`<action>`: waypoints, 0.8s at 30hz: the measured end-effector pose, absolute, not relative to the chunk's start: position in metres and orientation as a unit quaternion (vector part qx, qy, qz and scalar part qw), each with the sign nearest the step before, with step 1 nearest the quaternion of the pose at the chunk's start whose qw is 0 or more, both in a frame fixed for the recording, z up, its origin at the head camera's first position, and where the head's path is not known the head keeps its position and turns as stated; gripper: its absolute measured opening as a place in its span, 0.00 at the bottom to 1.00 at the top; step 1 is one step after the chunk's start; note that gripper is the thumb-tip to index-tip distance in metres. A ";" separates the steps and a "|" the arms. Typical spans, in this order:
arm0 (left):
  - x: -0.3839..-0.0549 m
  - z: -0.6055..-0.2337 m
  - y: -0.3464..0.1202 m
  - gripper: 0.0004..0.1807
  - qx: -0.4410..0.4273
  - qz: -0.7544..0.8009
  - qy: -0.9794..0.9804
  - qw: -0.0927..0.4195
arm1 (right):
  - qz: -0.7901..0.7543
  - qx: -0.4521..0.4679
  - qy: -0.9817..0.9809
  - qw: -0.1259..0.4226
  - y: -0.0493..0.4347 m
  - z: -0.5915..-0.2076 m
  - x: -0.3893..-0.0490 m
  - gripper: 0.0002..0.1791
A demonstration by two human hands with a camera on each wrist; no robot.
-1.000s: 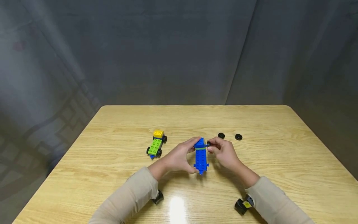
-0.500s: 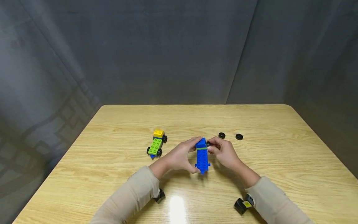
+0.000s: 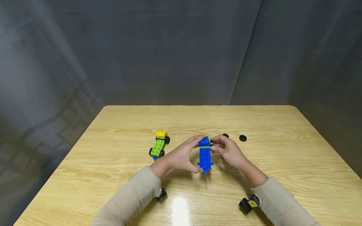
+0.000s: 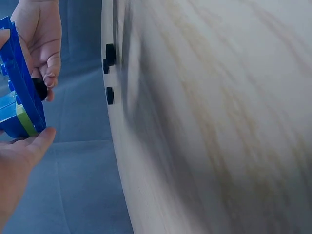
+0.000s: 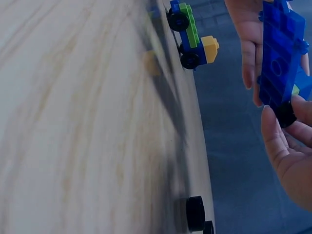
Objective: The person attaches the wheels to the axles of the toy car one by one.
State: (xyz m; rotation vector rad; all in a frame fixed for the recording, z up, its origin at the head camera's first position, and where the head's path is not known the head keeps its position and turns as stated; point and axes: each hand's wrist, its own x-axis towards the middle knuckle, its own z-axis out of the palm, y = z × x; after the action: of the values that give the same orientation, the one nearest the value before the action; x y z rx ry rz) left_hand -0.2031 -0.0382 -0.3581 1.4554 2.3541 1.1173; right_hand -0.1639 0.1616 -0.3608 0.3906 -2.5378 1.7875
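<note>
In the head view my left hand (image 3: 183, 157) grips a blue toy-brick car (image 3: 205, 155) by its two ends, thumb at the near end and fingers at the far end. The car is held above the table, with a thin green layer under its blue cab. My right hand (image 3: 230, 153) is at the cab's right side. In the right wrist view its thumb and fingers pinch a black toy wheel (image 5: 285, 115) against the car's underside edge. Bare blue axle stubs (image 3: 212, 163) stick out at the near end.
A green and yellow toy car (image 3: 157, 146) with black wheels stands left on the wooden table (image 3: 127, 119). Loose black wheels (image 3: 242, 138) lie behind the right hand, one partly hidden by it. Three wheels (image 4: 110, 95) show in the left wrist view.
The blue car and both hands have moved slightly away from the person and to the right. The right hand now overlaps one loose wheel. Both grips stay the same.
</note>
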 end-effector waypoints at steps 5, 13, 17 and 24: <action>-0.205 -0.358 -0.036 0.55 0.499 0.387 0.772 0.077 | 0.583 0.121 -0.803 0.011 0.165 -0.361 -0.165 0.18; -0.204 -0.359 -0.040 0.56 0.477 0.397 0.780 0.080 | 0.586 0.123 -0.801 0.007 0.173 -0.362 -0.165 0.17; -0.204 -0.358 -0.043 0.57 0.466 0.388 0.791 0.083 | 0.579 0.117 -0.807 0.008 0.179 -0.362 -0.165 0.17; -0.205 -0.357 -0.045 0.57 0.455 0.379 0.802 0.083 | 0.543 0.094 -0.835 0.007 0.192 -0.361 -0.165 0.17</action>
State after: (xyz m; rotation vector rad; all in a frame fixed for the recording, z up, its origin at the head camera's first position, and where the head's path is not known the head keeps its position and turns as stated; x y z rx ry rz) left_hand -0.2053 -0.0454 -0.3572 1.3578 2.3943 1.1324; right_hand -0.1654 0.1920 -0.3606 0.2926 -2.6101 1.6964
